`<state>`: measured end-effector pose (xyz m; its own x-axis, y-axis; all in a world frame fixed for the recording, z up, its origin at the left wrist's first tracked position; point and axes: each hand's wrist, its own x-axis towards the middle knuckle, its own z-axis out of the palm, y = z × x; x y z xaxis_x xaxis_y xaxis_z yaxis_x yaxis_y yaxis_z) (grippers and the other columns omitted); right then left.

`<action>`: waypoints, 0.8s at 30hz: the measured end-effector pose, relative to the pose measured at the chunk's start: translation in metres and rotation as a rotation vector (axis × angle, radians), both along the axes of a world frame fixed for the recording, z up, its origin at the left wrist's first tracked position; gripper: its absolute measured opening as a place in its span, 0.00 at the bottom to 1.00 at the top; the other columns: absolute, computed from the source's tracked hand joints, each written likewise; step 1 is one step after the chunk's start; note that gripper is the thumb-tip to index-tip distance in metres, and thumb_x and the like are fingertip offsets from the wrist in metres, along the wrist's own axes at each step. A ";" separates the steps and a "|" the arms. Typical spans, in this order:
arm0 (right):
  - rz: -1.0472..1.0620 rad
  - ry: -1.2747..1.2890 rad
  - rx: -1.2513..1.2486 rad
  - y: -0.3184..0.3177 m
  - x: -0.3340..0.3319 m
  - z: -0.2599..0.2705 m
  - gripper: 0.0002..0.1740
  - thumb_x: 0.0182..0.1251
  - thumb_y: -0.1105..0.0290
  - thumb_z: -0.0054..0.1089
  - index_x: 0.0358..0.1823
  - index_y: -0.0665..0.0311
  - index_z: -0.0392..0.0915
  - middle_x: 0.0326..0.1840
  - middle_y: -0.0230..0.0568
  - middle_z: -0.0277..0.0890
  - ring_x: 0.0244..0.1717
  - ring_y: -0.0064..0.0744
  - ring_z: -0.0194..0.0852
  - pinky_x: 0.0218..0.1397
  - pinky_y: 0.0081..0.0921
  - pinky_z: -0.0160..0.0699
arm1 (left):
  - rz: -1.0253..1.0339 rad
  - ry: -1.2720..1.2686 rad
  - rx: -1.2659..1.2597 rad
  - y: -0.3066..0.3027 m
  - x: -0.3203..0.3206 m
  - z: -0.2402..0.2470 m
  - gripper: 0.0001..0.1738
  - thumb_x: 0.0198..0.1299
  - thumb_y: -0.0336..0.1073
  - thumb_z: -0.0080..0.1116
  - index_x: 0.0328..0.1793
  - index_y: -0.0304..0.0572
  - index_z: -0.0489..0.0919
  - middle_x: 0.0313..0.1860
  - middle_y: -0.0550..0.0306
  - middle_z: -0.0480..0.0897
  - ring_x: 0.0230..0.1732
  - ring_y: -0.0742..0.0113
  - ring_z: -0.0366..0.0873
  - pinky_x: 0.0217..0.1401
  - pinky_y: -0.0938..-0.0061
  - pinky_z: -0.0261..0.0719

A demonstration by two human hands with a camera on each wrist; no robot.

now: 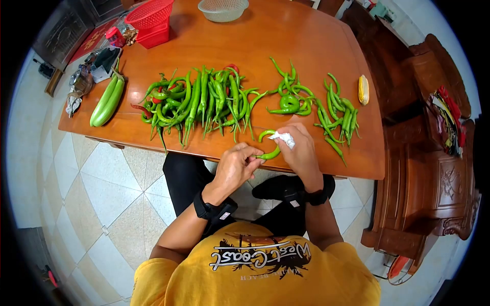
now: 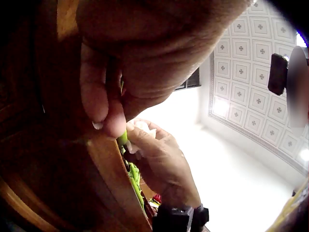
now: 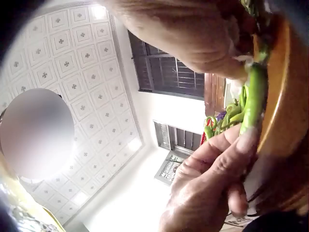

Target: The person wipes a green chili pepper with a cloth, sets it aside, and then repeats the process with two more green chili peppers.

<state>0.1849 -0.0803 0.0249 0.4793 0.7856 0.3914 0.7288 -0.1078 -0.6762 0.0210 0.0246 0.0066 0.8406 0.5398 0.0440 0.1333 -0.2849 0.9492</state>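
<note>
At the table's near edge, my left hand [image 1: 236,167] pinches one end of a curved green chili pepper [image 1: 270,154] between thumb and fingers. My right hand [image 1: 302,152] holds a crumpled white tissue [image 1: 286,138] against the same pepper, hiding part of its bend. In the right wrist view the pepper [image 3: 254,96] stretches between both hands, with the left fingertips at its lower end. The left wrist view has only a short piece of the pepper [image 2: 123,138] showing past the left fingers.
A large pile of green peppers [image 1: 204,99], with some red ones, covers the table's [image 1: 286,30] middle left. Two smaller groups [image 1: 288,104] [image 1: 342,115] lie right, near a corn cob [image 1: 363,90]. Pale green eggplants [image 1: 108,99] lie left; a red basket [image 1: 153,25] and colander [image 1: 223,11] stand behind.
</note>
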 end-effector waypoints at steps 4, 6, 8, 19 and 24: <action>0.008 -0.030 -0.024 0.014 -0.006 0.005 0.11 0.57 0.78 0.65 0.41 0.68 0.78 0.40 0.51 0.74 0.44 0.54 0.76 0.46 0.40 0.76 | -0.004 -0.021 -0.011 0.000 0.000 -0.003 0.08 0.59 0.27 0.67 0.43 0.30 0.84 0.29 0.55 0.78 0.19 0.72 0.80 0.21 0.77 0.75; 0.048 -0.031 -0.051 0.019 -0.013 0.003 0.09 0.57 0.78 0.63 0.40 0.67 0.78 0.40 0.51 0.74 0.43 0.55 0.75 0.46 0.42 0.76 | -0.006 -0.034 -0.009 0.000 -0.001 -0.004 0.08 0.59 0.26 0.67 0.43 0.30 0.84 0.30 0.57 0.78 0.19 0.76 0.80 0.21 0.80 0.74; 0.066 -0.036 -0.055 0.017 -0.016 0.002 0.09 0.57 0.78 0.63 0.40 0.67 0.78 0.39 0.51 0.74 0.43 0.55 0.75 0.46 0.42 0.76 | -0.011 -0.024 0.006 0.001 -0.001 -0.002 0.08 0.59 0.26 0.67 0.43 0.29 0.84 0.31 0.57 0.79 0.20 0.76 0.80 0.21 0.80 0.75; 0.034 0.041 -0.086 -0.015 -0.021 0.010 0.11 0.56 0.78 0.67 0.41 0.69 0.79 0.39 0.49 0.77 0.42 0.52 0.78 0.45 0.37 0.76 | 0.002 -0.039 -0.011 -0.001 -0.001 -0.004 0.08 0.59 0.26 0.66 0.44 0.30 0.84 0.29 0.54 0.77 0.18 0.70 0.81 0.22 0.76 0.75; 0.063 0.071 -0.082 -0.020 -0.024 0.012 0.12 0.56 0.79 0.67 0.42 0.69 0.79 0.39 0.49 0.76 0.41 0.51 0.78 0.45 0.36 0.76 | -0.003 -0.025 -0.012 -0.001 -0.001 0.000 0.08 0.59 0.27 0.66 0.43 0.30 0.84 0.29 0.54 0.77 0.19 0.70 0.81 0.22 0.76 0.75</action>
